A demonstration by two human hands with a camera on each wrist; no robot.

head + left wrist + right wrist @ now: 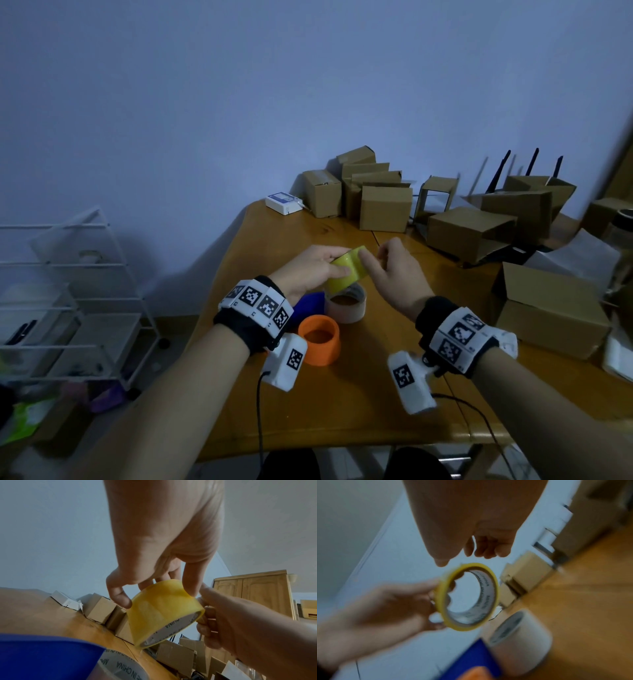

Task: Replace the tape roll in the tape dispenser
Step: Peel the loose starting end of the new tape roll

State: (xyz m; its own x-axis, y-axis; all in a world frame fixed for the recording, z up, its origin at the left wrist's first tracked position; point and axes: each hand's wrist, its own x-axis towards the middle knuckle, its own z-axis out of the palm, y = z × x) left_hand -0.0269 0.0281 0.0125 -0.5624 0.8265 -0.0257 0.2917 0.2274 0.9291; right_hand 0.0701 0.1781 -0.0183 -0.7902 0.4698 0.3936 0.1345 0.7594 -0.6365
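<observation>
My left hand (334, 263) grips a yellow tape roll (347, 277) above the wooden table (359, 404), thumb on the near side and fingers over the far side. The left wrist view shows those fingertips (190, 588) curled on the yellow roll (161, 614). My right hand (373, 258) touches the roll's upper right edge with a straight index finger; its other fingers are loosely curled and hold nothing. In the blurred right wrist view a fingertip (441, 562) meets the roll's rim (443, 588). The blue dispenser (310, 303) lies under my left wrist, mostly hidden.
A white tape roll (346, 306) stands on the table just below the yellow one. An orange ring-shaped cylinder (320, 341) sits near my left wrist. Several cardboard boxes (383, 205) crowd the back and right. A white wire rack (68, 301) stands left of the table.
</observation>
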